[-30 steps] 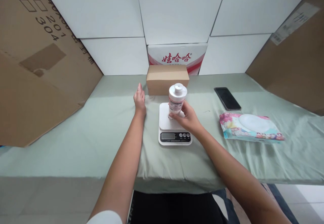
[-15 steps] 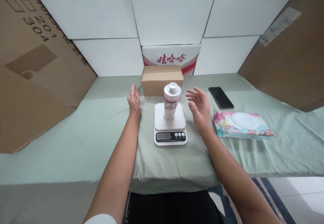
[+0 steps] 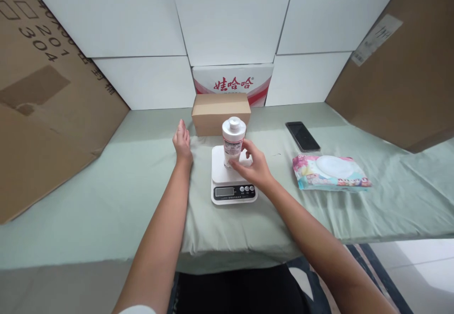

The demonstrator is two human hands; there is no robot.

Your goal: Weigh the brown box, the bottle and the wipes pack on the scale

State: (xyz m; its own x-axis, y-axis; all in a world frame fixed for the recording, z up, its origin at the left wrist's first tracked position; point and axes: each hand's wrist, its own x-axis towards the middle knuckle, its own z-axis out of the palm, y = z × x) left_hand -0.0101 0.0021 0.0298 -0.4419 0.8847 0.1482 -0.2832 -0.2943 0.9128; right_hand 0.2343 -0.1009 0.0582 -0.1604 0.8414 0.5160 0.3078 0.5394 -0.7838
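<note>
Bottle (image 3: pixel 232 144) stands on scale (image 3: pixel 227 178), right grip (image 3: pixel 257 166) curved round it, hold unclear, left grip (image 3: pixel 182 143) unfurled.

The right hand (image 3: pixel 256 166) is curving around the right side of a white bottle (image 3: pixel 233 144), its thumb crossing the lower front, while the bottle is standing upright on a white scale (image 3: pixel 217 174). The left hand (image 3: pixel 182 142) is resting with fingers extended on the green cloth (image 3: pixel 106 196), left of the scale and near a small brown box (image 3: pixel 220 125). To the right, a dark phone (image 3: pixel 303 136) is lying behind a colourful wipes pack (image 3: pixel 329 173), and large cardboard sheets (image 3: pixel 53 129) are flanking both sides.
</note>
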